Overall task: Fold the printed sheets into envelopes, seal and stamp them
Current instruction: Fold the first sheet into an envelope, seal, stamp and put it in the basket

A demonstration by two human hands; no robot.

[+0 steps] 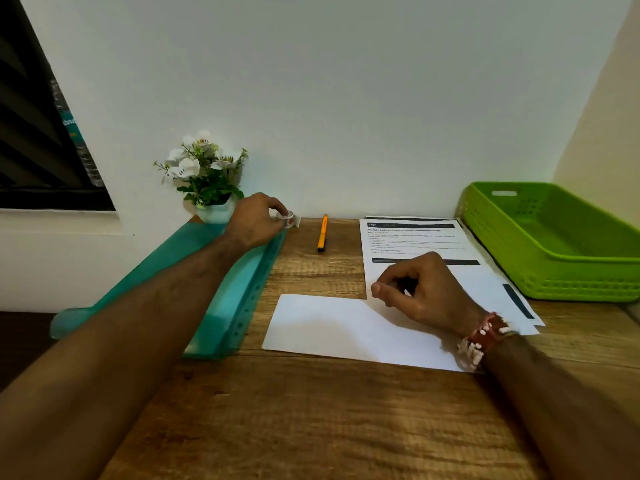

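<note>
My worry is the tape (286, 218): my left hand (254, 220) pinches the small roll just left of the pen (322, 233), and the loose end pointing toward the pen could stick to itself or snag as I bring it over. The folded sheet (332, 327) lies nearer me than the pen, a little to its right. Only my right hand (419, 289) is over its right part, fingers curled, thumb against forefinger (whether it pinches anything I cannot tell), so I judge the fold could spring open or slide.
</note>
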